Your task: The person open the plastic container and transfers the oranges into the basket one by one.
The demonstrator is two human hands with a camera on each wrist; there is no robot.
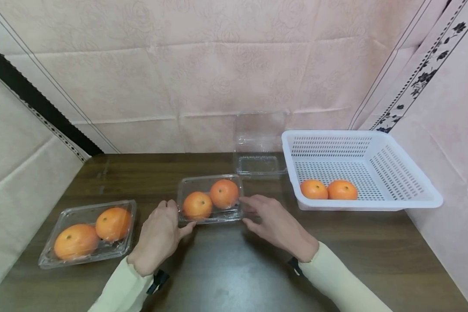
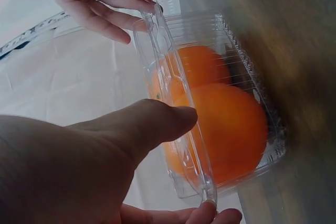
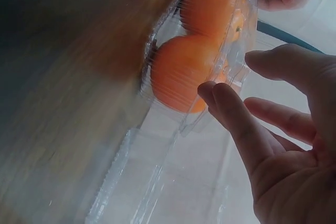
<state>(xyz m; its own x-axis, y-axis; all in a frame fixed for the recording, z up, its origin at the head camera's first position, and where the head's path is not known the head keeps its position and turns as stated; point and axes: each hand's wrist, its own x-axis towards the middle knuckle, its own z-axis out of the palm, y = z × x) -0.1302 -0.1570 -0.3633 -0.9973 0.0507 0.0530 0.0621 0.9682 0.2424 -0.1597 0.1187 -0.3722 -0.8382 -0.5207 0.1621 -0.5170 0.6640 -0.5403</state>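
The dark wooden table (image 1: 226, 268) runs from a pink cloth backdrop to the person, with a broad bare stretch of wood in front of the middle box and between the two sleeves. The white basket (image 1: 413, 190) stands right of the middle box, well apart from it, its right rim close to the table's right edge; two oranges lie in its near left corner. An open clear box (image 1: 257, 167) sits behind the middle box, just left of the basket, its lid raised against the backdrop. A closed box (image 1: 86, 232) with two oranges lies left of the middle box, near the table's left edge, with a strip of bare wood between them. The middle box (image 1: 210, 199), closed and holding two oranges (image 1: 196, 205), sits at the table's centre. The left hand (image 1: 157, 236) is at its left end, thumb and fingertips on the rim in the left wrist view. The right hand (image 1: 274, 223) is at its right end, fingers nearly straight and apart, fingertips touching the rim. The hands are apart, one at each end.
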